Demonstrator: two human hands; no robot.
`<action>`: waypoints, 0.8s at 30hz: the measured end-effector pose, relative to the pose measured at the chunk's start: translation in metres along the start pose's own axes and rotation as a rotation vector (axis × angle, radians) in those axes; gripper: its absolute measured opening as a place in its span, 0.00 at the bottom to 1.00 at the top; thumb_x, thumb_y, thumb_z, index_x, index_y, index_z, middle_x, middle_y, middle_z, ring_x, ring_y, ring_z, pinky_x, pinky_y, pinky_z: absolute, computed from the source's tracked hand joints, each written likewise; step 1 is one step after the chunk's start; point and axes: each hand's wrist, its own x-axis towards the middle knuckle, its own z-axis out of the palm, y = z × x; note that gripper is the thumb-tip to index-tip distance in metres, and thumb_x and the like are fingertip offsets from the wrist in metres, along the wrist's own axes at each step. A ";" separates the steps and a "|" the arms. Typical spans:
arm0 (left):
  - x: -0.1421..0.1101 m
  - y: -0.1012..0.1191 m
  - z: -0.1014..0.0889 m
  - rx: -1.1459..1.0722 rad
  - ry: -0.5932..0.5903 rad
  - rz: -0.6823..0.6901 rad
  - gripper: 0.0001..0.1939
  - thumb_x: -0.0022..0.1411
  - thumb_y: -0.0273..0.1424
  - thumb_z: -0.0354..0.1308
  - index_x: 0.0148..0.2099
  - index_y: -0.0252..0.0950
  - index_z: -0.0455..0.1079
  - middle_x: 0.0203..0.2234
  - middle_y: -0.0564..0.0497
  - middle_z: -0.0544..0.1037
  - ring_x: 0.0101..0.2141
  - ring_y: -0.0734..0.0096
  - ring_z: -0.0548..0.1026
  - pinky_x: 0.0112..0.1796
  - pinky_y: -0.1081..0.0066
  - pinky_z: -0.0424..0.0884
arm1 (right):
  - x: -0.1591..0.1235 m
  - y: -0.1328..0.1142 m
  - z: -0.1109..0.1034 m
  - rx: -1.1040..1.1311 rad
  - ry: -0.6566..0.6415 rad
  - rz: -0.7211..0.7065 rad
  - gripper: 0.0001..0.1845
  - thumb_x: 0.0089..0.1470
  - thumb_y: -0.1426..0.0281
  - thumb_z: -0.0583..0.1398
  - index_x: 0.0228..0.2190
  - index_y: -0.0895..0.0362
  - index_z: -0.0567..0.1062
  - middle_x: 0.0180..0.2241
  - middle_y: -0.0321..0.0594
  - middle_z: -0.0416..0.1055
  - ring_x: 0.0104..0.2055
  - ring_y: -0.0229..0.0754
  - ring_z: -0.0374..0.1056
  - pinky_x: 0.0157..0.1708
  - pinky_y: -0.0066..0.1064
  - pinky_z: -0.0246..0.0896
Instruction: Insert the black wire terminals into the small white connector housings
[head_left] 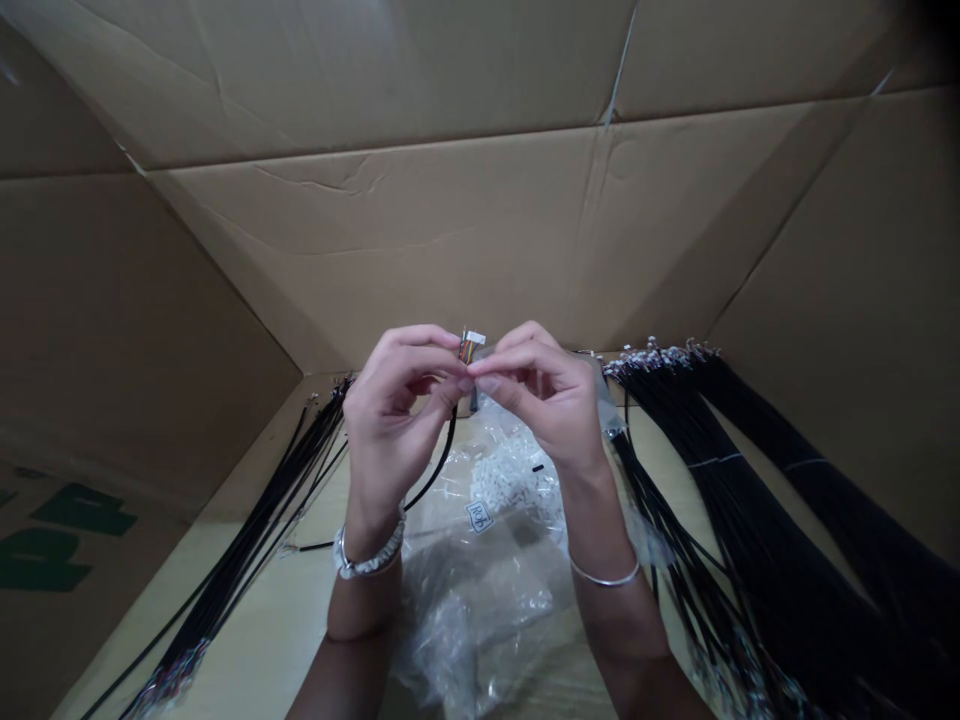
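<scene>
Pinching a white wire plug between the left hand and right hand, holding it steady above a plastic bag.

black cable bundles | clear bag of white pieces | cardboard wall

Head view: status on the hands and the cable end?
Left hand, right hand pinching coloured wires at a black cable's end, small white connector on top. Plastic bag of white parts below the hands, black cable bundles either side.
</scene>
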 end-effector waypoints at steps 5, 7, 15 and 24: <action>0.001 0.003 0.003 0.059 0.023 0.026 0.06 0.64 0.25 0.67 0.43 0.40 0.80 0.44 0.48 0.78 0.43 0.71 0.78 0.37 0.75 0.77 | 0.000 0.000 0.001 -0.045 0.040 -0.056 0.11 0.58 0.72 0.70 0.39 0.43 0.85 0.32 0.34 0.70 0.33 0.36 0.63 0.29 0.29 0.59; 0.001 0.004 0.004 0.080 0.034 0.027 0.06 0.65 0.26 0.66 0.43 0.41 0.80 0.45 0.48 0.78 0.43 0.70 0.78 0.37 0.74 0.78 | 0.000 0.000 0.001 -0.064 0.050 -0.066 0.11 0.58 0.72 0.70 0.39 0.43 0.85 0.32 0.34 0.70 0.33 0.36 0.63 0.29 0.30 0.59; 0.000 0.004 0.004 0.070 0.003 -0.008 0.08 0.64 0.24 0.67 0.44 0.40 0.79 0.46 0.48 0.77 0.43 0.70 0.78 0.37 0.74 0.78 | 0.000 -0.001 0.000 0.160 0.023 0.087 0.06 0.59 0.67 0.69 0.40 0.46 0.85 0.33 0.34 0.72 0.33 0.36 0.64 0.33 0.31 0.59; 0.000 0.007 0.003 0.109 -0.087 0.045 0.08 0.64 0.21 0.66 0.43 0.37 0.78 0.47 0.48 0.77 0.46 0.71 0.77 0.36 0.75 0.79 | 0.000 -0.007 -0.001 0.212 0.145 0.431 0.17 0.57 0.58 0.69 0.24 0.55 0.78 0.24 0.31 0.66 0.24 0.32 0.53 0.26 0.29 0.49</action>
